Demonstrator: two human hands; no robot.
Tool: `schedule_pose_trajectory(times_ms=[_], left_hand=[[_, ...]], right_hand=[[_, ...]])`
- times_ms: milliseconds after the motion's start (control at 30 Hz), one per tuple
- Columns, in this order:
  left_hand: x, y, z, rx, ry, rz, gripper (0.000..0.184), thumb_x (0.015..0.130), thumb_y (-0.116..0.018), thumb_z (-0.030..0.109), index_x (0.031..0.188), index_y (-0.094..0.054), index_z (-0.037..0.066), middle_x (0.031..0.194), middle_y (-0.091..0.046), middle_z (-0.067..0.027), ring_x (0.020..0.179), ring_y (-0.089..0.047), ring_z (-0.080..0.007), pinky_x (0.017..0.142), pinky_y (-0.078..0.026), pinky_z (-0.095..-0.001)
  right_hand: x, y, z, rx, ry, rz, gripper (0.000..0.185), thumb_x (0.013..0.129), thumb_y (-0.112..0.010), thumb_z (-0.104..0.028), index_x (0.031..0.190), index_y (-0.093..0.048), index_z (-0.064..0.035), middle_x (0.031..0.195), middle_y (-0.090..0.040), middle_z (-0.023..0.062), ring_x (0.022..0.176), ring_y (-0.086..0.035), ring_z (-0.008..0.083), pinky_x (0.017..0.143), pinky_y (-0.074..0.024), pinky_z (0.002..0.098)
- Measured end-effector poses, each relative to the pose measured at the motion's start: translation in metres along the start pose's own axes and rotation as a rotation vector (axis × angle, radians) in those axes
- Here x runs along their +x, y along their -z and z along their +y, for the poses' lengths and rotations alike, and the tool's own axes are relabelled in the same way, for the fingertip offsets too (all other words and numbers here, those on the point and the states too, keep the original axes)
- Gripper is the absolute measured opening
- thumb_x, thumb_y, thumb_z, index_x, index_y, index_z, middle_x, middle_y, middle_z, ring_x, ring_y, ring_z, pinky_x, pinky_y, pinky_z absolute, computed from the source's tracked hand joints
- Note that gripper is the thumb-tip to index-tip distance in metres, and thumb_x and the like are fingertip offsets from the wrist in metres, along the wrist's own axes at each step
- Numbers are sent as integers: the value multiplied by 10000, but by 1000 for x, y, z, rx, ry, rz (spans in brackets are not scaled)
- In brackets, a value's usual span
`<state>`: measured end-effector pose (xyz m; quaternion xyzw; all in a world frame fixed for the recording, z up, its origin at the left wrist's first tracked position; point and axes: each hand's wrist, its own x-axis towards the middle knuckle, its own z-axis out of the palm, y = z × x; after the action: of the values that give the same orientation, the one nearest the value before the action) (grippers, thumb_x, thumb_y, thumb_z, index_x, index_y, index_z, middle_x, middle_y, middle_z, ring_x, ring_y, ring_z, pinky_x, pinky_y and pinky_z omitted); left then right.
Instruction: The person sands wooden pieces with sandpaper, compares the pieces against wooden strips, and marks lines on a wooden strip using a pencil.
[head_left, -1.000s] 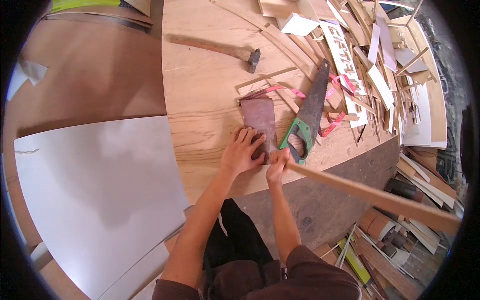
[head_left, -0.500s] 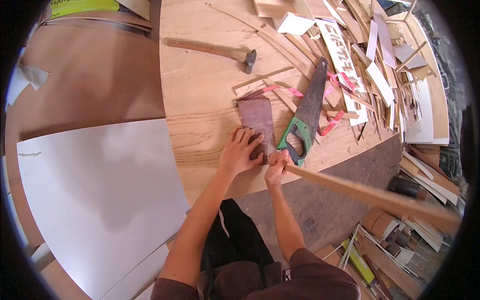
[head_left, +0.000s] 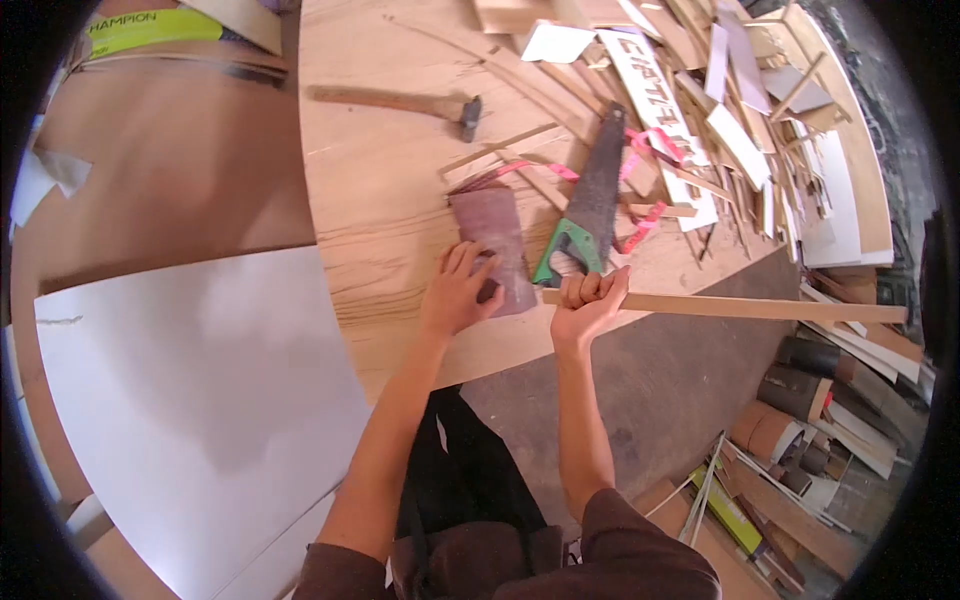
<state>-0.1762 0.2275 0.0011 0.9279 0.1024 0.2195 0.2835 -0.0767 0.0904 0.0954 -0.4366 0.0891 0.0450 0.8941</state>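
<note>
A long thin wooden strip (head_left: pixel 740 306) is gripped near its left end by my right hand (head_left: pixel 588 308), and its far part reaches out to the right past the table. My left hand (head_left: pixel 460 292) lies on a brownish-purple sheet of sandpaper (head_left: pixel 492 218), fingers apart, pressing it to the table; a dark patch under the fingers is hard to make out. Just beyond my right hand lies a handsaw (head_left: pixel 590 205) with a green and black handle. A pink measuring tape (head_left: pixel 645 230) winds beneath and around the saw blade.
Farther up the plywood table (head_left: pixel 390 220) lies a hammer (head_left: pixel 400 102). Wood offcuts (head_left: pixel 740 140) and a white board with cut-out letters (head_left: pixel 660 115) crowd the right side. A large white panel (head_left: pixel 200 420) is at left; rolls (head_left: pixel 765 425) and scraps are on the floor at lower right.
My right hand has turned and moved right, swinging the strip from a downward slant to nearly level, its near end now beside the sandpaper. The left hand stays on the sandpaper.
</note>
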Motion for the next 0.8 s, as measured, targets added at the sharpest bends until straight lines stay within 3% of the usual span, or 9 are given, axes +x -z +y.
schedule_pose_trajectory(times_ms=[33, 267, 433, 500, 600, 667, 700, 767, 800], left_hand=[[0, -1, 1, -5, -11, 55, 470, 770, -784, 246, 1216, -664, 157, 1296, -580, -134, 1229, -534, -354, 1074, -396, -507], [-25, 26, 15, -88, -3, 81, 494, 800, -763, 189, 1283, -658, 173, 1435, -527, -123, 1323, -479, -346, 1112, -356, -498], [-4, 67, 59, 33, -32, 104, 471, 819, -770, 166, 1278, -663, 152, 1435, -537, -138, 1331, -477, -363, 1117, -349, -504], [10, 76, 65, 8, -21, 87, 468, 827, -770, 157, 1283, -661, 146, 1419, -550, -140, 1327, -481, -365, 1116, -351, -506], [23, 102, 86, -183, -75, 64, 453, 865, -757, 132, 1305, -648, 117, 1339, -609, -140, 1275, -537, -341, 1063, -412, -470], [34, 140, 130, -533, 6, 15, 442, 903, -745, 125, 1328, -637, 72, 1223, -673, -122, 1131, -630, -267, 966, -476, -395], [41, 160, 151, -528, -9, 22, 442, 903, -745, 125, 1328, -637, 72, 1223, -673, -122, 1131, -630, -267, 966, -476, -395], [47, 204, 194, -926, 28, -64, 444, 918, -754, 143, 1331, -638, 31, 1104, -706, -92, 957, -645, -168, 870, -488, -317], [50, 222, 208, -922, 13, -62, 444, 918, -754, 143, 1331, -638, 31, 1104, -706, -92, 957, -645, -168, 870, -488, -317]], right_hand=[[-3, -3, -14, 53, -26, 24, 526, 1091, -474, -387, 692, -208, -171, 542, -128, -39, 494, -74, 101, 465, -138, 317], [-31, -10, -102, 362, -229, 105, 518, 1075, -511, -374, 668, -251, -187, 537, -152, -46, 460, -120, 90, 431, -162, 283], [-50, -25, -141, 544, -276, 127, 512, 1075, -503, -355, 656, -270, -175, 545, -169, -50, 453, -141, 89, 420, -174, 283], [-53, -30, -150, 663, -318, 34, 523, 1079, -485, -398, 652, -275, -180, 548, -164, -52, 450, -145, 100, 418, -187, 292], [-64, -46, -167, 749, -347, 44, 520, 1087, -467, -384, 651, -279, -173, 556, -167, -49, 458, -174, 101, 431, -204, 289], [-74, -57, -179, 821, -367, -1, 521, 1091, -458, -377, 648, -279, -170, 565, -184, -48, 470, -196, 104, 447, -222, 287], [-79, -67, -186, 856, -404, 9, 515, 1093, -455, -377, 653, -286, -168, 569, -191, -47, 475, -198, 105, 450, -227, 288], [-92, -79, -197, 897, -442, 16, 510, 1094, -452, -376, 658, -292, -166, 573, -197, -47, 480, -200, 107, 453, -233, 290], [-97, -84, -201, 929, -472, -22, 500, 1097, -447, -373, 667, -303, -161, 580, -212, -45, 492, -213, 108, 464, -243, 291]])
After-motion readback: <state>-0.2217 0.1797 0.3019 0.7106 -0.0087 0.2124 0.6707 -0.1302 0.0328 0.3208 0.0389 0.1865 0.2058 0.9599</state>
